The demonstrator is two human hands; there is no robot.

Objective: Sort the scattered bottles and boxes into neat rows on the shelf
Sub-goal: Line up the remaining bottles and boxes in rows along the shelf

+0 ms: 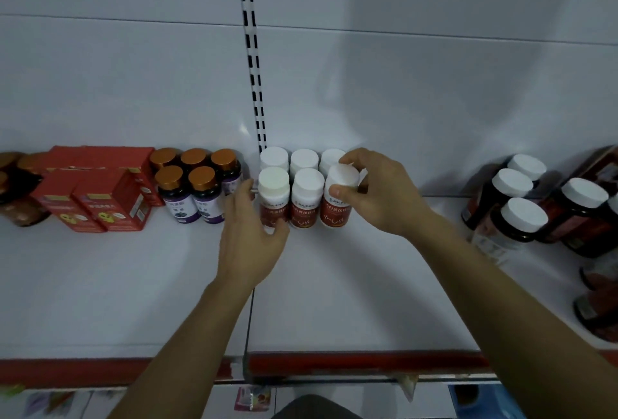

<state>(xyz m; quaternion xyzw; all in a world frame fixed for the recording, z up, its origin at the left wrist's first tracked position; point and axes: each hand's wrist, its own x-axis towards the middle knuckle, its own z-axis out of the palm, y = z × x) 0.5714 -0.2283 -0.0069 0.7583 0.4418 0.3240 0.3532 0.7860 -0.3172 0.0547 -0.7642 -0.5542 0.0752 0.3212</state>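
Several white-capped bottles with red labels stand in two rows at the back middle of the white shelf [334, 284]. My right hand [378, 191] grips the front right bottle [337, 207] by its cap, thumb in front and fingers behind. My left hand [249, 234] holds the front left bottle [273, 194] low on its side, thumb across the label. The middle front bottle [306, 197] stands untouched between them.
Left of the group stand several purple-label bottles with orange caps [192, 191], then red boxes [100, 197] and brown jars [16, 191]. Dark bottles with white caps [521, 218] crowd the right end, some lying down. A red strip [368, 360] edges the shelf front.
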